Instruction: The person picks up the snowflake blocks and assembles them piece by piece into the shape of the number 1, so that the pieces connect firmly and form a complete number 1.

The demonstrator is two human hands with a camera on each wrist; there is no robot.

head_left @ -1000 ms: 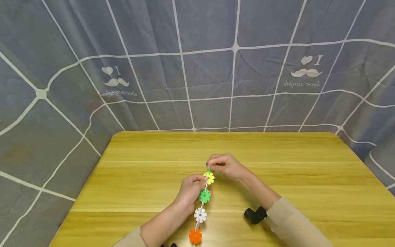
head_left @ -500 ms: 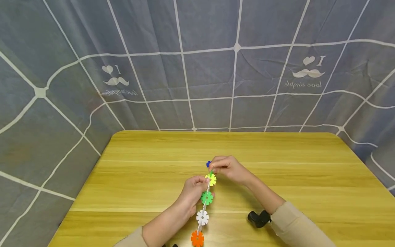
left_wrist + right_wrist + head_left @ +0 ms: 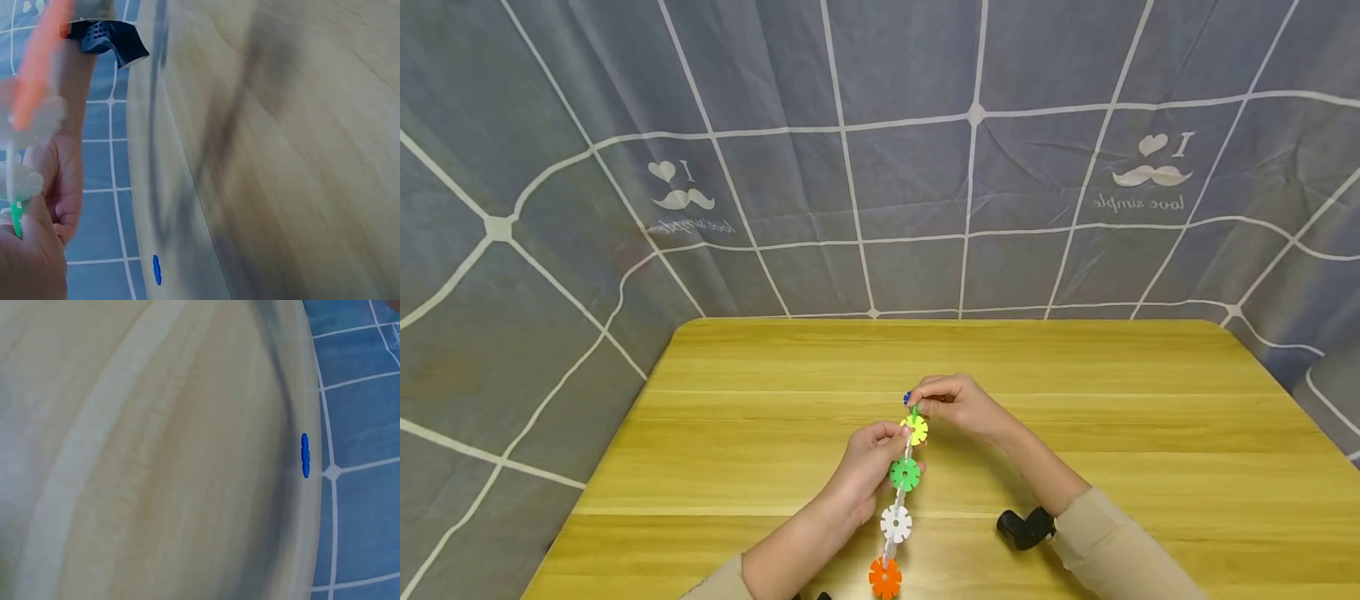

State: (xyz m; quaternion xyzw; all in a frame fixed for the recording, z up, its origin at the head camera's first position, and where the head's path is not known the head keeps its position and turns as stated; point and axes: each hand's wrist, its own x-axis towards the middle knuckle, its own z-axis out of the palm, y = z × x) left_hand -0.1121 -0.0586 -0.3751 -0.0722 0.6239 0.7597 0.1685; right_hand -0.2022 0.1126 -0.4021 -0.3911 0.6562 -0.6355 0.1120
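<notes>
My left hand (image 3: 868,467) pinches the yellow disc (image 3: 917,431) of a chain of notched plastic snowflake discs. Below it in the chain come a green disc (image 3: 905,474), a white disc (image 3: 896,523) and an orange disc (image 3: 885,577), with pale discs edge-on between them. At the chain's far end my right hand (image 3: 958,406) pinches a green disc (image 3: 914,413), seen edge-on at the yellow one. Whether its slot is fully seated cannot be told. Beyond the right fingertips a blue disc (image 3: 907,398) lies on the table, partly covered in the head view.
The wooden table (image 3: 737,450) reaches back to a grey curtain (image 3: 910,192) with white lines. A black wrist-camera mount (image 3: 1026,528) sits by the right sleeve. In the left wrist view, the orange disc (image 3: 37,69) is blurred and close.
The chain and left hand have shifted slightly right. The right hand has also edged right, leaving more of the blue disc visible. Both hands keep their pinch.
</notes>
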